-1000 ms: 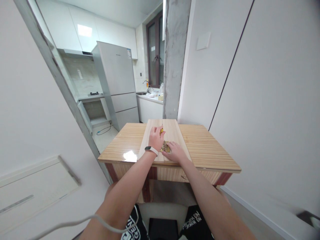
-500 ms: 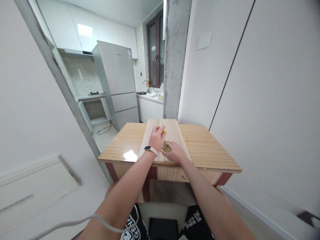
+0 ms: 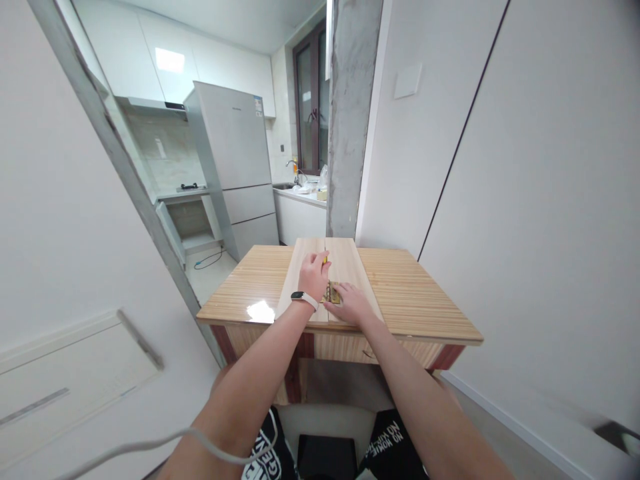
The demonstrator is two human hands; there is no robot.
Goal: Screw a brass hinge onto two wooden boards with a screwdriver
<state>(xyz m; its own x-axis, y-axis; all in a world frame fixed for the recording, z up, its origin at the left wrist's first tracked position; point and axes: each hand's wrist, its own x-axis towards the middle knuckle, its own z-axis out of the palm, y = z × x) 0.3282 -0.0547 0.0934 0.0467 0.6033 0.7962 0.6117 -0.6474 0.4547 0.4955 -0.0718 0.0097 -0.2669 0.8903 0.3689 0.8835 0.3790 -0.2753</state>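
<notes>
Two pale wooden boards lie side by side on the table, the left board (image 3: 303, 248) and the right board (image 3: 345, 253) meeting at a narrow seam. A brass-coloured hinge (image 3: 336, 294) lies across that seam near its front end. My right hand (image 3: 351, 304) holds the hinge down, with the thumb at its near edge and the fingers over its right leaf. My left hand (image 3: 314, 273) is closed above the hinge on a small yellow-handled tool (image 3: 325, 260), seemingly a screwdriver. Its tip is hidden behind the hand, so contact cannot be made out.
The wooden table (image 3: 415, 300) extends on both sides of the boards. A grey cable (image 3: 165, 440) runs past my left forearm. Beyond stand a fridge (image 3: 245, 147) and a kitchen counter (image 3: 300, 217) with a sink. White walls flank the table.
My left hand has turned slightly around the yellow handle, and less of the handle shows. My right hand and the hinge have stayed in place.
</notes>
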